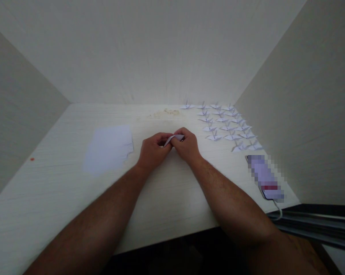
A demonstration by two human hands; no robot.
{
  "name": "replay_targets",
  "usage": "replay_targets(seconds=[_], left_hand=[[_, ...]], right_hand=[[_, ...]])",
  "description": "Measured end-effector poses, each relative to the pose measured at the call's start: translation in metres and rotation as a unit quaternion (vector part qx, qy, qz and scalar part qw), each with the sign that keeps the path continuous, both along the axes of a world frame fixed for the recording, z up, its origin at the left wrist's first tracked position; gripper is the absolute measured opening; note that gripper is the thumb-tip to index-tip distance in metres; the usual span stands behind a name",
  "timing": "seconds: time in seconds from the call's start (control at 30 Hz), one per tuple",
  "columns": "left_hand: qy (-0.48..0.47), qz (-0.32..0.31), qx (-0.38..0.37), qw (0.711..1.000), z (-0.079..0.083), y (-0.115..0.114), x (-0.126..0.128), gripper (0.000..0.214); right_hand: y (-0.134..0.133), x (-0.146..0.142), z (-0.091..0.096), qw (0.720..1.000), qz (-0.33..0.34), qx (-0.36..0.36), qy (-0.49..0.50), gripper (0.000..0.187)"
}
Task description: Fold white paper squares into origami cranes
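Table edge: the pale wooden table (166,198) ended nearest the camera, with dark space below it.
Forearms: two bare forearms crossed the near half of the table and converged toward its middle.
Phone: a blurred-out phone (264,177) lay near the right edge, with a white cable (278,209) running off its near end.
Red spot: a small red spot (32,159) sat on the table close to the left wall.
Left hand: the left hand (153,151) rested at the middle of the table, its fingers curled together and pinching the left end of the folded paper (174,138).
Right hand: the right hand (187,147) touched the left one, its fingers closed on the right end of the same paper.
Folded paper: a small white strip, held between both hands just above the table's middle; its exact fold could not be made out.
Sheets: a loose stack of white sheets (108,149) lay flat just left of the left hand.
Paper cranes: many small paper cranes (227,126) stood in rows on the far right, beyond the phone.
Stain: a faint brownish stain (166,112) marked the far middle.
Walls: plain pale walls closed the table in on the left, right and far sides.
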State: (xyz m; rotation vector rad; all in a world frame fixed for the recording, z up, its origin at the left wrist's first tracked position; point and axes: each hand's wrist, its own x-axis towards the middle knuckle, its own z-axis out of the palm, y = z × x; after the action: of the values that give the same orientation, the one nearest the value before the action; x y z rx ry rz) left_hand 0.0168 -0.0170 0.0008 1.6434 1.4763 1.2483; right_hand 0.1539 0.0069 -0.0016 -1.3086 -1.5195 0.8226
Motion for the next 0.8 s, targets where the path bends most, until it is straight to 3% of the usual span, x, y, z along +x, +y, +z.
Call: replay_targets(seconds=[0.5,0.8], left_hand=[[-0.066,0.004,-0.002,0.998,0.0004,0.0002,-0.0001,0.022],[-0.093,0.018,-0.018,0.995,0.0007,0.0025,-0.0023,0.024]], right_hand=[[-0.0027,-0.0022,-0.0006,0.996,0.001,-0.012,0.084,0.006],[-0.0011,0.0004,0.0002,0.993,0.031,-0.012,0.115,0.016]])
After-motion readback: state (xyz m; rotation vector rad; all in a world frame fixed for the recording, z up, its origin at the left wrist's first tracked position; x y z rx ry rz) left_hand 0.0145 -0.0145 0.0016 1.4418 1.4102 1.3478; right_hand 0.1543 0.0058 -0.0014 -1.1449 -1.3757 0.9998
